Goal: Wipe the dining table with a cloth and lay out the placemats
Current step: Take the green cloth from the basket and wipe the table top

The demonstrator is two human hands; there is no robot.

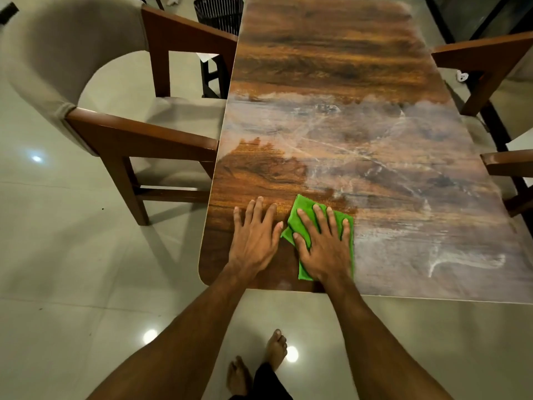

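Observation:
A long wooden dining table (331, 67) stretches away from me. A whitish dusty film covers its middle and near right part, while the near left corner and the far end show bare brown grain. A folded green cloth (302, 209) lies near the front edge. My right hand (323, 241) presses flat on it with fingers spread. Just to the left, my left hand (255, 232) rests flat on the bare wood, fingers straight. No placemats are in view.
A beige upholstered chair with wooden arms (115, 131) stands at the table's left side. Wooden chair arms (484, 59) reach in on the right. A dark slatted basket (219, 13) sits on the floor at the far left corner. My bare feet (274, 350) stand on glossy tiles.

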